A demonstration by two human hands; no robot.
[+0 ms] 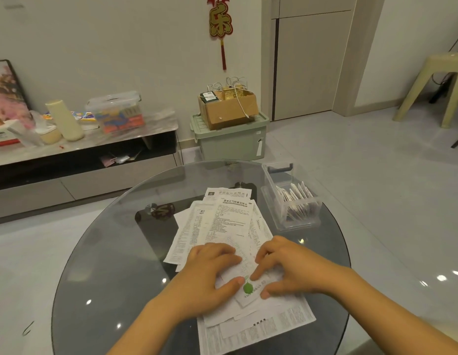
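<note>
Head view, from where I stand beside it: the fingers (258,271) of the right hand (286,265) are bent, with the forefinger tip and thumb clamped on a small leaflet (244,299) that carries a green mark. The left hand (210,270) curls its fingers down onto the same paper, thumb tip against the leaflet's edge, so both hands hold it flat, close together in the middle. The leaflet lies on top of a loose pile of printed sheets (222,221), fanned out across the round glass tabletop (107,265) towards the far side. To the right of the pile stands a clear plastic box (299,224) with a row of folded white pieces (297,196) upright inside; whether these are leaflets already folded or sachets, I cannot quite tell. I judge the sorting to be at an early stage: one leaflet is being creased, many sheets lie unfolded, and the box has room left.
</note>
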